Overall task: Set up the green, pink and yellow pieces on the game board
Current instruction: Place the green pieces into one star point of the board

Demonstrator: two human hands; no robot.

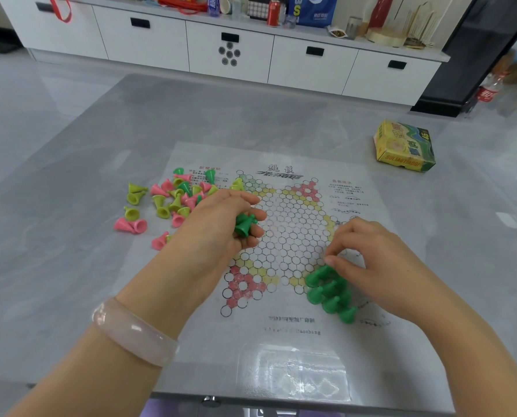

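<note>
A paper Chinese-checkers board (284, 224) lies flat on the grey table. Several green pieces (331, 291) stand packed in its near right star point. My right hand (368, 263) hovers over them, thumb and fingers pinched together at the top green piece. My left hand (221, 224) is palm-up over the board's left side and holds a few green pieces (244, 224) in curled fingers. A loose pile of pink, yellow and green pieces (173, 200) lies left of the board, some on its corner.
A yellow and green game box (404, 147) sits at the table's far right. A clear plastic bag (296, 371) lies near the front edge. White cabinets (230, 52) with clutter on top stand behind the table.
</note>
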